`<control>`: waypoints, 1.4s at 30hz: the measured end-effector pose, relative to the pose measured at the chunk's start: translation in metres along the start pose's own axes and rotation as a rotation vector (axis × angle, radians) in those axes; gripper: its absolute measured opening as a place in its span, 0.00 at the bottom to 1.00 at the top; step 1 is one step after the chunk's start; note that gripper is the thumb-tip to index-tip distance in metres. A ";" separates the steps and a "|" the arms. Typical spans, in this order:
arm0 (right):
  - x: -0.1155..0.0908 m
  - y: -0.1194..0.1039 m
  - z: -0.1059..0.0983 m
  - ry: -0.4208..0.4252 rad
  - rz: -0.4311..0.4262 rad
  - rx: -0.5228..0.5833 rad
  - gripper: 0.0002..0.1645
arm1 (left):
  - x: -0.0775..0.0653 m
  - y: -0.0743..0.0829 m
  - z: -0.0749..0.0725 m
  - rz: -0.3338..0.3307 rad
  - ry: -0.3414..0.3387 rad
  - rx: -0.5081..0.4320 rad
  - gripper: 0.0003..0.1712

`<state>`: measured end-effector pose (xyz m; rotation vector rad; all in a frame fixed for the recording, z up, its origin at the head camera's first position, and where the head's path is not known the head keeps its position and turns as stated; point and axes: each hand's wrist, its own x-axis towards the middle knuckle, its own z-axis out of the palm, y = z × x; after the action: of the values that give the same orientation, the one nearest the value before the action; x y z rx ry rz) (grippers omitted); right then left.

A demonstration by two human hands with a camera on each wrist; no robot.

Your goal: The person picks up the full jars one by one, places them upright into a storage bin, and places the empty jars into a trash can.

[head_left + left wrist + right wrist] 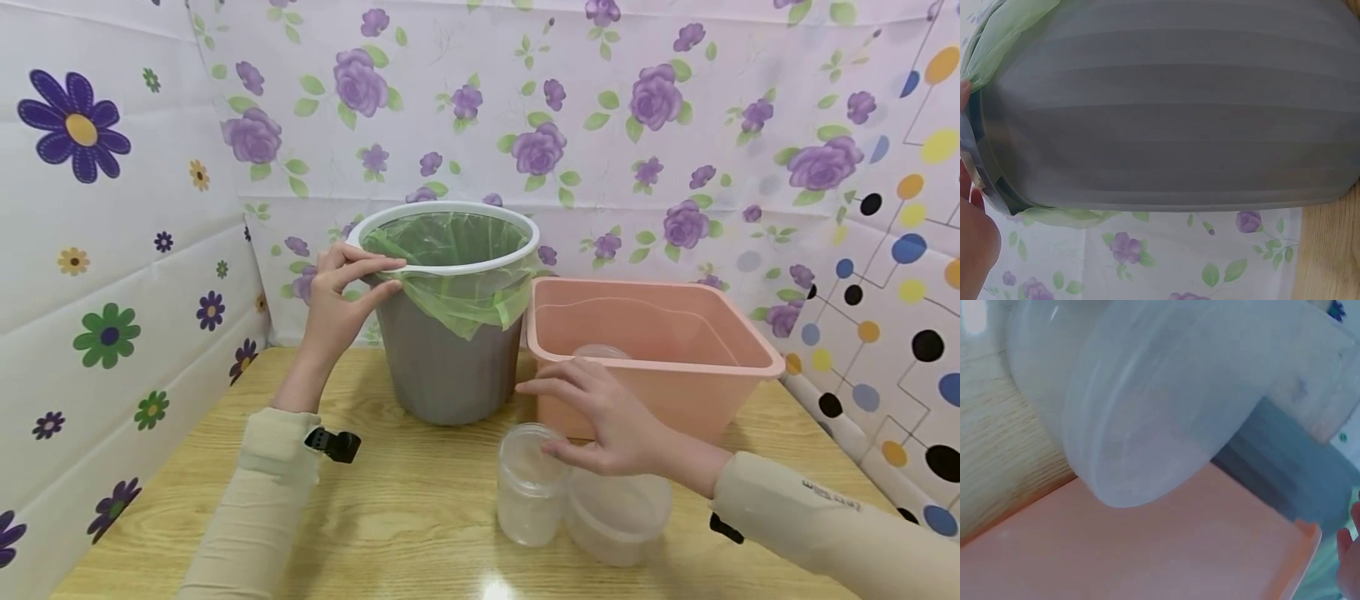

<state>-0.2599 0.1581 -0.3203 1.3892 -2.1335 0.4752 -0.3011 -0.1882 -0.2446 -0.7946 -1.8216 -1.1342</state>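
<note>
A grey trash can (450, 367) with a white rim (465, 269) stands at the back of the table, lined with a green plastic bag (480, 304) folded over its edge. My left hand (337, 292) pinches that rim at its left side, fingers above and thumb below. Over the front of the table hovers my right hand (611, 417), its fingers loosely spread. Just below it are a tall clear plastic jar (528, 504) and a low round clear container (618, 521). In the right wrist view the round container (1147, 412) looms large.
A pink plastic basin (645, 400) stands right of the trash can, with a clear container (600, 352) inside. Flowered cloth (465, 100) hangs behind the wooden table (390, 517), and patterned sheets close off both sides.
</note>
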 end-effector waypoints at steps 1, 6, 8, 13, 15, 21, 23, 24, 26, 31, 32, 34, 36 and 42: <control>0.001 -0.001 0.002 -0.032 0.002 0.004 0.40 | 0.000 0.000 0.000 0.001 0.000 -0.001 0.14; 0.005 -0.006 0.010 -0.205 0.008 0.028 0.45 | 0.000 -0.002 0.001 0.003 0.000 -0.004 0.14; 0.006 -0.007 0.011 -0.279 0.013 0.031 0.46 | 0.000 -0.002 0.002 0.004 -0.002 -0.005 0.14; 0.009 -0.009 0.010 -0.429 0.037 0.056 0.50 | 0.000 -0.002 0.003 0.005 -0.006 -0.009 0.14; 0.012 -0.009 0.009 -0.479 0.028 0.058 0.51 | 0.000 -0.002 0.003 0.006 -0.005 -0.009 0.14; 0.025 -0.009 0.002 -0.678 0.011 0.045 0.53 | 0.000 -0.003 0.002 0.008 0.000 -0.010 0.14; 0.030 -0.009 0.000 -0.749 0.024 0.047 0.53 | 0.000 -0.003 0.001 0.009 0.003 -0.011 0.14; 0.033 -0.010 -0.001 -0.784 0.032 0.050 0.53 | 0.000 -0.003 0.001 0.009 0.005 -0.011 0.14; 0.039 -0.010 -0.002 -0.842 0.041 0.045 0.53 | 0.000 -0.003 0.001 0.008 0.006 -0.009 0.14; 0.053 -0.015 -0.005 -0.959 0.075 0.048 0.52 | 0.001 -0.002 0.000 0.000 0.000 0.001 0.14; 0.055 -0.016 -0.005 -0.978 0.081 0.046 0.52 | 0.001 -0.001 0.000 -0.001 -0.001 0.003 0.14; 0.060 -0.019 -0.006 -1.014 0.102 0.029 0.51 | 0.001 0.000 0.000 -0.002 -0.003 0.005 0.14; 0.065 -0.021 -0.007 -1.041 0.109 0.009 0.51 | 0.001 0.000 0.000 -0.002 -0.003 0.003 0.14; 0.085 -0.027 -0.018 -1.080 0.108 0.033 0.49 | 0.000 0.000 0.000 -0.001 -0.005 0.003 0.14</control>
<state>-0.2582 0.0961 -0.2537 1.7835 -3.0261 -0.3144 -0.3013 -0.1881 -0.2443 -0.7950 -1.8273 -1.1310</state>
